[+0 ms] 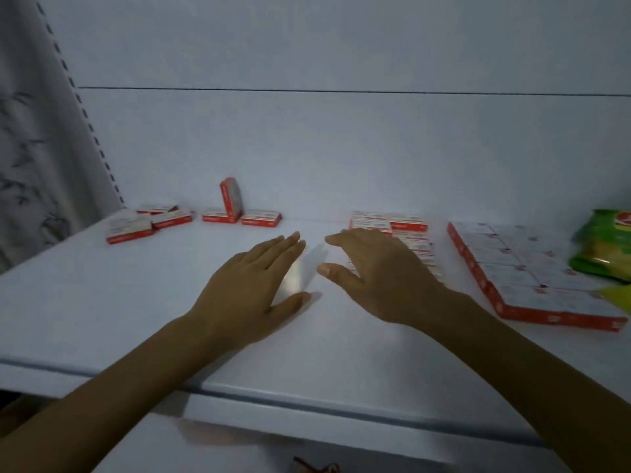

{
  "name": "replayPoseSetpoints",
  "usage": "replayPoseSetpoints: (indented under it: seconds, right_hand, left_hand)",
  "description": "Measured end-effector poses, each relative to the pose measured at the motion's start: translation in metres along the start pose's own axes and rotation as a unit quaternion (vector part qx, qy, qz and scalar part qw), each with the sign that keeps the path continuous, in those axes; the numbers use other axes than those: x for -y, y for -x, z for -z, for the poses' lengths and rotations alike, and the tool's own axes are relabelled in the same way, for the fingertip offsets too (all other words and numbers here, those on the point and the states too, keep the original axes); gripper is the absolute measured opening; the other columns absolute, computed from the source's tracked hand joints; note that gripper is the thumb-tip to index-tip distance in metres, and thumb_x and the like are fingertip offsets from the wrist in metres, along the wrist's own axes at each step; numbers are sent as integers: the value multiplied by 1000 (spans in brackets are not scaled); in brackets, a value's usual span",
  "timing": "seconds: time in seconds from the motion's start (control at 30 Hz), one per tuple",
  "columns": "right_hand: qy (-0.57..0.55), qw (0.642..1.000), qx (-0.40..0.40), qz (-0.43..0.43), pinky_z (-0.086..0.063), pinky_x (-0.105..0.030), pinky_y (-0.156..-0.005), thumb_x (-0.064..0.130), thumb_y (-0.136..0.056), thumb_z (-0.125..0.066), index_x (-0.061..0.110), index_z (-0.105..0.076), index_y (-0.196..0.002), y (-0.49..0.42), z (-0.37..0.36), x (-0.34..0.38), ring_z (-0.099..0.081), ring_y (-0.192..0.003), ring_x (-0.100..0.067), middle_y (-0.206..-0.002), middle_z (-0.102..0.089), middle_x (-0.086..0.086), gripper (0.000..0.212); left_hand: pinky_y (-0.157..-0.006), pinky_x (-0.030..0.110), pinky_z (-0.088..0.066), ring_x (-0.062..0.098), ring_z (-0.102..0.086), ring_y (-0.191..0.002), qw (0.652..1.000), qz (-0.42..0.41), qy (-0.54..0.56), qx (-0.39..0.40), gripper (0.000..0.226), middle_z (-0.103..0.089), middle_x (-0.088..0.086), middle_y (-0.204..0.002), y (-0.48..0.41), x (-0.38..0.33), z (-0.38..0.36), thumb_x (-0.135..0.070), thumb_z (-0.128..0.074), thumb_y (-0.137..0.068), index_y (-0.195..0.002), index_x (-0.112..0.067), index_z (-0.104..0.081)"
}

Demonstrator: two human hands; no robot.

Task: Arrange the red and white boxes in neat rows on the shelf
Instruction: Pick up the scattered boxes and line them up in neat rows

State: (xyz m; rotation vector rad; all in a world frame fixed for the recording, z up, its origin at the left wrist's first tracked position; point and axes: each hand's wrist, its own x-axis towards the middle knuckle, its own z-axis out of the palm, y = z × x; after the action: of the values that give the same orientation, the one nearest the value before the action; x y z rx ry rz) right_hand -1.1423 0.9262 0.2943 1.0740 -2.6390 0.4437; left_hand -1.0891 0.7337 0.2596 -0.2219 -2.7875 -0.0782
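Fingers of the left hand (251,281) pressed together and flat, thumb out, over the bare white shelf (102,302); holding nothing. Far left at the back: three loose boxes (150,221), red and white, lying askew. Next right, two flat boxes (242,217) with one upright box (231,199) standing between them. Right hand (379,274): fingers slightly spread, empty, palm down, lying over the near edge of a short double row of boxes (406,230). Further right, well apart, a tidy block of boxes (532,278) several rows deep. Green packet (604,247) at the far right edge, beside the block.
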Motion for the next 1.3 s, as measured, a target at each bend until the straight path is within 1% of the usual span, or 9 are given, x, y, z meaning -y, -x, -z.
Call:
replayPoseSetpoints:
  seconds: [0.13,0.37,0.5,0.7,0.8,0.9,1.07,1.2,1.3]
  right_hand:
    - [-2,998,61,29,-26,-34,-110,55,-92,-32,25,-37,-139,-52,-29,50,-35,-133,-14,-146,-38,7,56]
    - [37,996,76,31,-32,-32,-108,54,-90,-39,25,-38,-139,-106,-70,106,-41,-130,-15,-145,-41,5,57]
    - [60,994,91,-22,-30,-37,-109,53,-91,-41,22,-34,-140,-137,-93,112,-36,-133,-18,-147,-37,2,59]
    - [46,987,35,-152,-21,-39,-112,53,-91,-42,16,-20,-146,-178,-127,81,-18,-142,-24,-156,-14,-6,69]
    - [-16,983,32,-182,-27,-36,-109,54,-87,-49,19,-33,-141,-183,-133,72,-30,-136,-21,-149,-32,-3,66]
    - [-10,982,12,-186,-43,-35,-94,51,-84,-56,20,-57,-117,-179,-122,76,-52,-110,-20,-121,-57,-3,45]
    - [2,990,6,-137,-48,-34,-81,47,-80,-62,27,-67,-90,-144,-103,100,-57,-90,-12,-96,-63,6,23]
    - [-88,986,-57,-126,-49,-25,-76,38,-78,-67,22,-66,-96,-131,-111,104,-59,-89,-10,-95,-65,7,24]
    - [-133,979,-70,-140,-42,-14,-84,39,-76,-71,21,-55,-119,-129,-116,101,-55,-105,-9,-116,-60,4,49]
  left_hand:
    - [-110,30,-15,11,-19,-142,998,63,-6,25,83,-11,-13,-155,21,65,10,-74,-17,-78,-148,-32,-7]
    - [-112,33,-22,12,-14,-143,997,62,10,41,76,-10,-11,-156,30,156,19,-68,-31,-86,-149,-31,-9]
    - [-111,34,-25,14,-17,-142,998,34,32,37,72,-14,-9,-156,14,186,13,-61,-38,-89,-148,-30,-13]
    - [-107,31,-27,12,-25,-138,989,15,142,42,66,-26,-8,-153,-11,200,-11,-56,-43,-90,-146,-29,-22]
    - [-103,29,-30,11,-28,-134,987,12,161,28,63,-30,-8,-151,-9,210,-11,-53,-46,-90,-145,-30,-25]
    - [-101,30,-33,12,-31,-133,983,15,184,23,67,-29,-7,-151,-7,209,-10,-52,-50,-89,-145,-32,-21]
    - [-107,35,-29,16,-24,-138,984,-23,171,52,72,-22,-4,-154,-11,200,-12,-55,-48,-89,-147,-29,-15]
    - [-105,35,-30,17,-31,-134,987,-42,144,49,66,-32,0,-150,-11,199,-18,-52,-44,-91,-146,-20,-26]
    - [-101,35,-34,18,-38,-127,988,-46,143,41,62,-40,1,-144,-12,200,-22,-51,-45,-91,-142,-19,-33]
